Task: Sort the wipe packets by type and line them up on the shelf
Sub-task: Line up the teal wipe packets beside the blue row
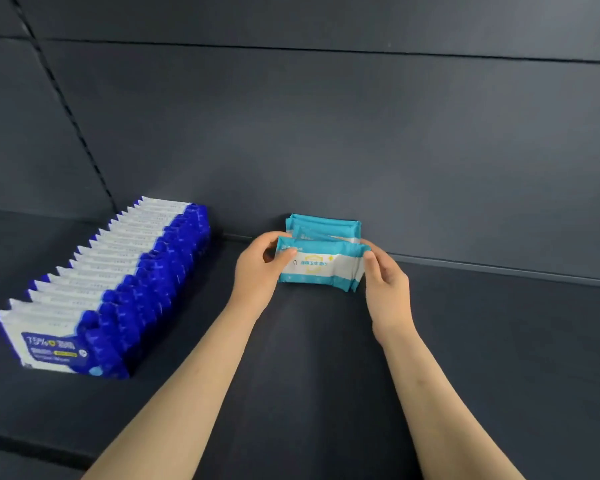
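Note:
A teal-and-white wipe packet [321,266] stands upright near the back of the dark shelf [499,341]. My left hand [258,268] grips its left end, and my right hand [385,285] grips its right end. Directly behind it stand more teal packets [324,226] in a short row against the back wall; how many is hidden. To the left, a long row of several blue-and-white wipe packets [118,282] runs from the back wall to the shelf's front.
The dark back panel [361,133] rises behind the shelf, with a slotted upright [66,109] at the left. The shelf's front edge [32,445] crosses the lower left.

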Action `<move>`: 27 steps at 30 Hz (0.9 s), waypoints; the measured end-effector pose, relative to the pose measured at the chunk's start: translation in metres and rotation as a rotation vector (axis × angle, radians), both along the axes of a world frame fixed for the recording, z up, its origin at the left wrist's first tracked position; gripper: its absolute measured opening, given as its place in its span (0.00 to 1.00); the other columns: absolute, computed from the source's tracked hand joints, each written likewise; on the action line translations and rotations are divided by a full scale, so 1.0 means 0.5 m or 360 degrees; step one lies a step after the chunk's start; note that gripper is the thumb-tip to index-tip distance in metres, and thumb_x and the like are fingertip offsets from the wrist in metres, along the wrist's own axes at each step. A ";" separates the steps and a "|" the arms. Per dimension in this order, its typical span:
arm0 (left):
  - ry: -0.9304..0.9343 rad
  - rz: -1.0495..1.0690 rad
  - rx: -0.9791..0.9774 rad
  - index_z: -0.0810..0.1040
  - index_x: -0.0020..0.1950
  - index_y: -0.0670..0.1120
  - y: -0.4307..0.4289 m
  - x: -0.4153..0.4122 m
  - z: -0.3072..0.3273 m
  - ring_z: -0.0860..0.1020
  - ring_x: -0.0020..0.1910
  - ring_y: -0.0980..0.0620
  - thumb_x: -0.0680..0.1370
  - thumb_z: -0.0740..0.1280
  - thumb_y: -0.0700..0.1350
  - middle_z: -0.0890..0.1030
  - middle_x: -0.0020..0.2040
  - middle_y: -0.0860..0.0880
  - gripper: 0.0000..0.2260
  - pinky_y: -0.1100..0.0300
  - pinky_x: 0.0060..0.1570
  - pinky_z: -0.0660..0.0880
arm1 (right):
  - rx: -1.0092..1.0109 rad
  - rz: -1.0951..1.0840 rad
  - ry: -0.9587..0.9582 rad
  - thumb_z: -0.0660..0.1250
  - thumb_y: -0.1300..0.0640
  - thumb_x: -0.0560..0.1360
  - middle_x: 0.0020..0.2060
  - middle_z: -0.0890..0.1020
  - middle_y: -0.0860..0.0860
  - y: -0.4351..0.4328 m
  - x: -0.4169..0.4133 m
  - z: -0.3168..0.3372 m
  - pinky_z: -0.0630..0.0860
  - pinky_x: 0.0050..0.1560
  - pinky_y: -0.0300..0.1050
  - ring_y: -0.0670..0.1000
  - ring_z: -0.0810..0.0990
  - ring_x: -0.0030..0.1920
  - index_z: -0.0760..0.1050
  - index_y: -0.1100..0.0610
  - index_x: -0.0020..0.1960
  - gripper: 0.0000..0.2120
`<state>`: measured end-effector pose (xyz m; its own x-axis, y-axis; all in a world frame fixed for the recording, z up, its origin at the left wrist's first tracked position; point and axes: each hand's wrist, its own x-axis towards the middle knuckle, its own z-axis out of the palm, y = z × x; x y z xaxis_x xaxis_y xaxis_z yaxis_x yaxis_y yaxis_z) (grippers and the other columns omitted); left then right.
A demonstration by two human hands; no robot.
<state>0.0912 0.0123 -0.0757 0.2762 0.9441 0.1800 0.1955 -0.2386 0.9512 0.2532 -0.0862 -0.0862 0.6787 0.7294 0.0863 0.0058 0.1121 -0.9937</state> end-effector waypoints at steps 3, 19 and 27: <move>0.0049 0.0042 0.0147 0.78 0.58 0.55 0.023 0.019 -0.014 0.77 0.51 0.57 0.77 0.71 0.46 0.75 0.56 0.56 0.11 0.65 0.48 0.77 | 0.0059 0.0106 0.0050 0.65 0.58 0.81 0.54 0.84 0.45 0.003 -0.002 -0.002 0.76 0.45 0.30 0.37 0.82 0.51 0.78 0.52 0.63 0.11; 0.0271 0.0155 0.0181 0.78 0.54 0.47 0.060 0.028 -0.051 0.77 0.48 0.59 0.76 0.72 0.46 0.78 0.54 0.51 0.09 0.70 0.45 0.74 | -0.0140 -0.0211 -0.0527 0.69 0.62 0.78 0.52 0.81 0.49 0.062 0.010 -0.025 0.71 0.44 0.22 0.42 0.81 0.51 0.78 0.53 0.61 0.12; 0.0357 0.0184 0.0201 0.77 0.51 0.47 0.051 0.029 -0.053 0.77 0.48 0.59 0.76 0.72 0.44 0.78 0.51 0.52 0.06 0.74 0.41 0.71 | -0.0107 -0.0134 -0.0336 0.70 0.57 0.77 0.55 0.83 0.44 0.062 0.015 -0.023 0.77 0.46 0.28 0.42 0.81 0.56 0.76 0.52 0.61 0.12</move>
